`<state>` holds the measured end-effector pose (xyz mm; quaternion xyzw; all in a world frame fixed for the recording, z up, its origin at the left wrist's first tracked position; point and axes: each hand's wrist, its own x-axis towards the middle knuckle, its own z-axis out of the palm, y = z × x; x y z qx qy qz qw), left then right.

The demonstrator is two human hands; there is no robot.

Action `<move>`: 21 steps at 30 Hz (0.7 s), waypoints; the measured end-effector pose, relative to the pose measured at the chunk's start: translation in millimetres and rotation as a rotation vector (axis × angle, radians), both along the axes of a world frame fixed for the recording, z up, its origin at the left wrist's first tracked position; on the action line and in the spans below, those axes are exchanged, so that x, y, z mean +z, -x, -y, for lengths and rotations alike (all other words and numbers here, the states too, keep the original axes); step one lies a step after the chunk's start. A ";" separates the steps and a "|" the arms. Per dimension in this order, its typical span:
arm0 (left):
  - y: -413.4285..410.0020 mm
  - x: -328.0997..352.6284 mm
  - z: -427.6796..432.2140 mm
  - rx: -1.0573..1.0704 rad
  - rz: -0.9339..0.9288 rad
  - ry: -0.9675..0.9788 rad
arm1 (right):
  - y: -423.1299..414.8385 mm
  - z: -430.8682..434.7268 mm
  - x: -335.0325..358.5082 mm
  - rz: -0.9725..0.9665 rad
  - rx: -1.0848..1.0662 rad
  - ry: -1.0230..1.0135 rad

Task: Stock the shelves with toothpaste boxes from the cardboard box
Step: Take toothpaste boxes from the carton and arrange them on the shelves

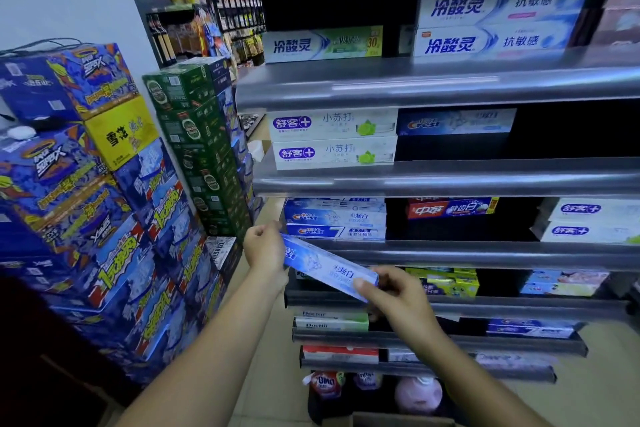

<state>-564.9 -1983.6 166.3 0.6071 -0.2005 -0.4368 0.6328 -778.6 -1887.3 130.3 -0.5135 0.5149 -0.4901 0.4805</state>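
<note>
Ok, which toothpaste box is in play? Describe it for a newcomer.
Start at the grey shelves on the right, third row down, where blue-and-white boxes are stacked at the left end. Just in front, the blue box is held tilted by the left hand and right hand, the only one not lying on a shelf.

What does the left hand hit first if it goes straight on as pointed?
Likely the left end of the stacked Crest boxes just above the left hand, which holds the blue box; depth unclear.

Bare forearms [214,340] — bare hands [265,246].
</note>
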 end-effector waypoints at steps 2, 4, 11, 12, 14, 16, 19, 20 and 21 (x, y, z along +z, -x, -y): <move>6.0 0.7 -1.7 -0.019 -0.035 0.009 | 0.6 1.2 0.1 0.019 -0.071 0.009; 10.1 2.1 -4.3 -0.071 -0.058 0.033 | 3.8 6.3 2.8 0.000 -0.166 0.009; 5.6 1.5 -14.8 -0.226 0.178 0.152 | 21.8 39.2 21.6 -0.101 -0.332 0.072; 4.3 0.7 -14.3 -0.244 0.228 0.171 | 23.1 44.7 22.2 -0.139 -0.339 0.080; 1.8 -1.2 -12.1 -0.282 0.324 0.177 | 24.6 54.9 23.2 -0.221 -0.345 0.087; -0.3 -4.7 -7.6 -0.294 0.414 0.165 | 25.5 65.4 22.1 -0.281 -0.355 0.089; -3.8 -9.1 1.5 -0.300 0.525 0.125 | 26.0 79.9 20.5 -0.352 -0.373 0.088; -4.6 -9.6 4.2 -0.297 0.570 0.107 | 25.9 84.2 19.8 -0.375 -0.371 0.083; -5.4 -9.9 7.1 -0.291 0.613 0.092 | 25.4 87.8 19.7 -0.394 -0.366 0.079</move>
